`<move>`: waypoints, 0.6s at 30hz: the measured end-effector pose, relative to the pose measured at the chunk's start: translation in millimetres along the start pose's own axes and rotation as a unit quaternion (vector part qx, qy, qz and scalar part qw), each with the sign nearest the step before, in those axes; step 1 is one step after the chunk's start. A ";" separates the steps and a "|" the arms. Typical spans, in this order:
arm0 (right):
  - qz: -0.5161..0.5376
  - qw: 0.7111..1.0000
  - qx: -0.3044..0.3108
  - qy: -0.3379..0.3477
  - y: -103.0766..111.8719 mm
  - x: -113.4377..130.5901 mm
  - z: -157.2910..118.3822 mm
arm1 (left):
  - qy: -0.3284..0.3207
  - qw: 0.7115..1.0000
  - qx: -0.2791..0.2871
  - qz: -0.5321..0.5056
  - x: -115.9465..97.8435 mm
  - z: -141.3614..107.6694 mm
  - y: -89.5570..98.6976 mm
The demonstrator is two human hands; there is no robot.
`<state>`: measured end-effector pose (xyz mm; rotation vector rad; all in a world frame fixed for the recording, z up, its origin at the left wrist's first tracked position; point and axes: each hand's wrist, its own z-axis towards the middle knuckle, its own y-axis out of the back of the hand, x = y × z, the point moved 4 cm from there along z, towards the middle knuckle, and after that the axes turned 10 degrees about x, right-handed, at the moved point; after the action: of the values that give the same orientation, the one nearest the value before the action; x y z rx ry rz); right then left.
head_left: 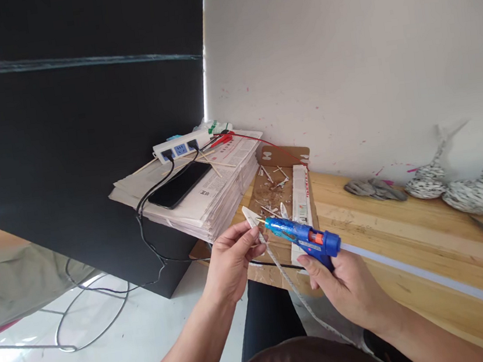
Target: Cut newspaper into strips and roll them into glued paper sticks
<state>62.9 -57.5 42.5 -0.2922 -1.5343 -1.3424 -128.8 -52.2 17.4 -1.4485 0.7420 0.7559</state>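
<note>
My left hand (232,259) pinches a thin strip of rolled newspaper (288,278), whose flat, pointed white end sticks up past the fingertips. From there the strip hangs down toward my lap. My right hand (346,282) is wrapped round the handle of a blue glue gun (298,234). Its nozzle points left and sits close beside the strip's white end; whether it touches I cannot tell. A long, pale glue stick (434,280) runs out of the back of the gun to the lower right.
A newspaper stack (226,197) bears a black phone (180,184), a power strip (182,146) and red-handled scissors (222,140). Paper scraps lie on a cardboard piece (276,194). On the wooden bench (360,219) are a grey glove (374,189) and coiled paper-rope shapes (472,195). Black cables (153,250) hang at left.
</note>
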 end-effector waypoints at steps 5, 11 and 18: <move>-0.014 0.999 0.002 -0.047 -0.8 -5.7 -1.4 | 0.000 1.000 -0.012 -0.003 0.4 -1.3 1.1; 0.303 0.947 0.044 -0.096 -12.3 -19.9 5.1 | -0.002 0.999 -0.031 -0.011 0.7 -7.3 8.8; 0.516 0.828 0.149 -0.161 -28.6 -40.5 -26.9 | 0.000 0.996 -0.083 -0.009 1.2 -20.3 33.6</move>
<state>73.8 -73.0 -10.7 -1.0160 -1.4484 -0.1872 -155.4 -73.0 -2.8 -1.6031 0.6787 0.8195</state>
